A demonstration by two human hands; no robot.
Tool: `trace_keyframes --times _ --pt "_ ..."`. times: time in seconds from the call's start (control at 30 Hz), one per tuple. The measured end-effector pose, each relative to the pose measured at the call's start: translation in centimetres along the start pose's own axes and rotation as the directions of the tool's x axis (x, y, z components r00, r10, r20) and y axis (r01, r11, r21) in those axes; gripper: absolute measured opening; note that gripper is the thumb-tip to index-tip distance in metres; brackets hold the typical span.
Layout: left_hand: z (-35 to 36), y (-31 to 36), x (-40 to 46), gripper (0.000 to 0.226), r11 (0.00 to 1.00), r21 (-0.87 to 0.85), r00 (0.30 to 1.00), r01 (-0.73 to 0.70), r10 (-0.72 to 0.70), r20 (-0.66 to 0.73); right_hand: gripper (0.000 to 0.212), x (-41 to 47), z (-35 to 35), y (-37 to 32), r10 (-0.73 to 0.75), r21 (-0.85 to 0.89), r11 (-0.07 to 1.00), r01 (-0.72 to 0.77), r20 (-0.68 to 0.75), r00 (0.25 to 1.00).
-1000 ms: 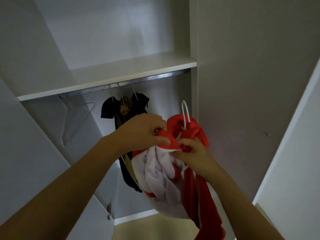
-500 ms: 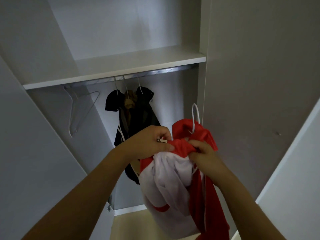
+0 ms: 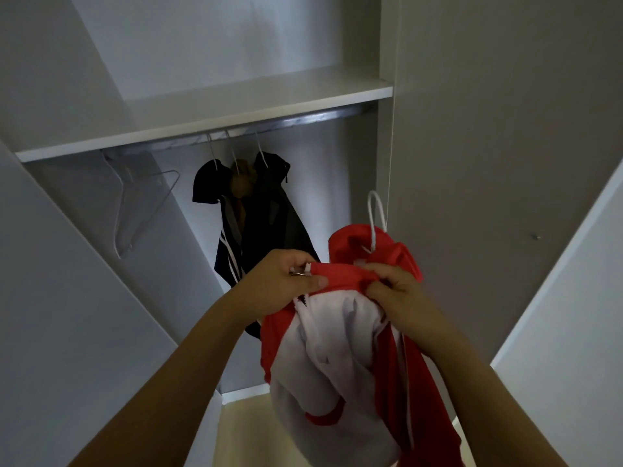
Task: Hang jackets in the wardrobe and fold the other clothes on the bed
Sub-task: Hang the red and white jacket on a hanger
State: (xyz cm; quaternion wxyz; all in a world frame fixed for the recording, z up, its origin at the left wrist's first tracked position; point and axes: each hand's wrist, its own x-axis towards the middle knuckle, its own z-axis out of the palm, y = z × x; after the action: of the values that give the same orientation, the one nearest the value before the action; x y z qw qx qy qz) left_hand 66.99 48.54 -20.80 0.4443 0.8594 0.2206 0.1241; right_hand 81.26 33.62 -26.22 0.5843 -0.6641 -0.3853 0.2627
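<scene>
both hands, left hand (image 3: 281, 281) and right hand (image 3: 397, 291), grip a red and white jacket (image 3: 337, 348) on a white hanger (image 3: 376, 214) before the wardrobe (image 3: 256, 99).

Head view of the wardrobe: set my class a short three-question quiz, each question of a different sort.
1. True or false: the hook of the white hanger in the red and white jacket is on the rail.
2. Which hand holds the metal zip pull? A left, B right.
3. Fill in: an empty hanger hangs to the ___ of the dark jackets.

Key: 1 false. 2 A: the left hand; the right hand grips the collar. 3 left.
</scene>
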Motion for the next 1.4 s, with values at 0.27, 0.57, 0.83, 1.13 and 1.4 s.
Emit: trace_keyframes --times 0.27,0.57,0.83,1.13,1.4 --pt "2.5 0.2 -0.3 0.037 1.000 0.004 0.995 -0.003 0.004 -0.102 0.032 -0.7 -0.1 0.0 0.034 0.021 0.999 -0.036 0.099 0.995" --pt "4.9 -0.2 -1.6 0.044 0.995 -0.090 0.975 0.045 -0.063 -0.214 0.026 -0.8 1.2 1.6 -0.062 -0.282 0.957 0.070 0.039 0.997" --pt "4.3 -0.2 -1.3 0.033 0.726 -0.615 0.882 0.306 -0.459 -0.103 0.040 -1.7 0.5 1.0 0.080 0.010 0.997 -0.080 -0.030 0.996" --pt "4.4 0.1 -2.8 0.011 0.887 -0.337 0.939 0.316 -0.344 -0.023 0.036 -2.5 0.2 1.0 0.106 0.016 0.994 -0.109 0.108 0.988" --pt "5.0 -0.4 -3.2 0.007 0.941 -0.292 0.952 0.171 -0.234 -0.197 0.031 -2.9 -0.2 -0.7 0.119 0.050 0.991 -0.127 0.138 0.983"
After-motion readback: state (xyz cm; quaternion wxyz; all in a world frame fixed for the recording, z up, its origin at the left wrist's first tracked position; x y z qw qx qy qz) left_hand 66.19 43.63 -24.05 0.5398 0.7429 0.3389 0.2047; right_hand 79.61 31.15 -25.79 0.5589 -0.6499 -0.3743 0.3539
